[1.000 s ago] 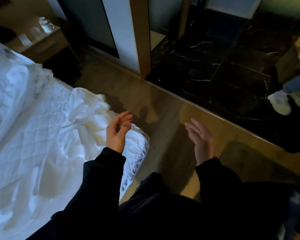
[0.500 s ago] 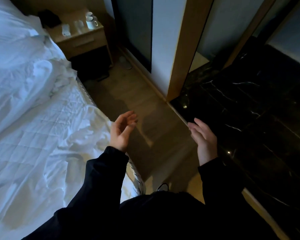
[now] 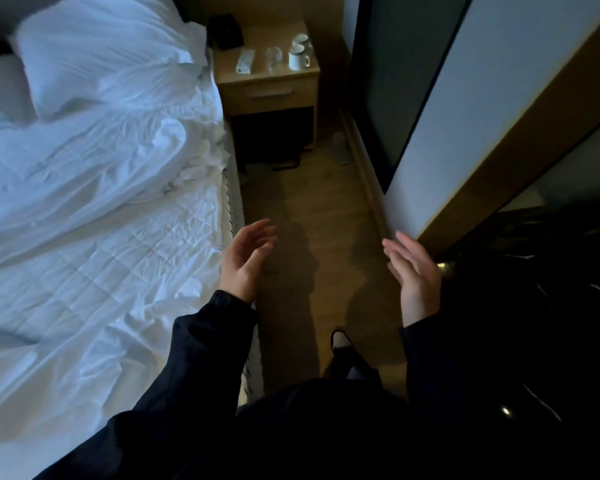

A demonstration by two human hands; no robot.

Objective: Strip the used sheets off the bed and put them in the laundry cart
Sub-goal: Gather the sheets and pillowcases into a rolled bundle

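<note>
Left hand [image 3: 243, 261] and right hand [image 3: 413, 275] raised empty, fingers loosely spread, palms facing each other, over the floor just beside the bed [image 3: 231, 188]. Rumpled white sheets [image 3: 94, 258] spread across the bed, untouched. Farther up the bed a pillow [image 3: 94, 57]; beyond the bed's head, a nightstand [image 3: 274, 91] bearing white mugs [image 3: 298, 58].

You're in a hotel bedroom: rumpled white-sheeted bed [image 3: 94, 209], light wooden nightstand [image 3: 269, 90] with white ceramic mugs [image 3: 298, 57].
</note>
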